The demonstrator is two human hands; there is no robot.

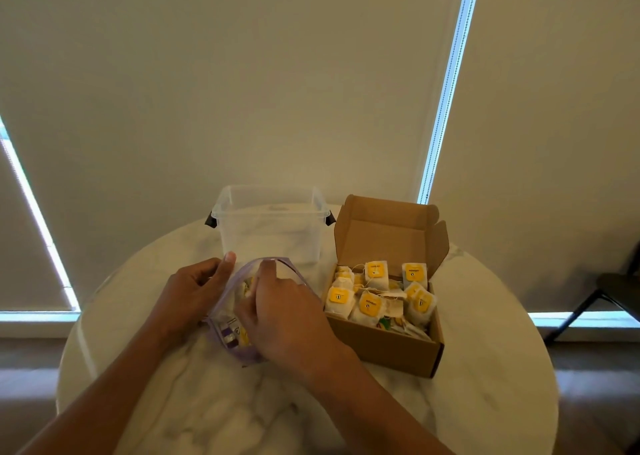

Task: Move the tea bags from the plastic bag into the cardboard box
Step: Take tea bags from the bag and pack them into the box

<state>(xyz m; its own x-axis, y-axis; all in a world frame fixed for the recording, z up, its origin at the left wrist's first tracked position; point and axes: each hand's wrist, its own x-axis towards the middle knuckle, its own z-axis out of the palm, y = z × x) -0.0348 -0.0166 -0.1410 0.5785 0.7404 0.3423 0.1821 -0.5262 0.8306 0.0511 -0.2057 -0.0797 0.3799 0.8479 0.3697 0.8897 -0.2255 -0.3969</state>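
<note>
Well, fishing in the bag for more tea

My left grip [194,288] pinches the bag [221,312] at its left rim, thumb against curled fingers. That props the mouth wide so it won't flop closed while I dig.

My right grip [280,305] is down thru that mouth w/ fingers bent in among the contents. Can't tell whether they've caught anything, b/c the back of the hand hides the tips.

A few tea bags [239,333] show thru the plastic at the bag's near end. Many more, w/ yellow tags, lie piled in the box [381,350].

The box sits just right of the bag w/ its lid tipped back, so each carry is short and nothing blocks the drop. A clear tub [270,219] stands behind the bag and looks empty; prob. not needed.

All of it is on the desk [485,350]. I'd judge the job is well along.
</note>
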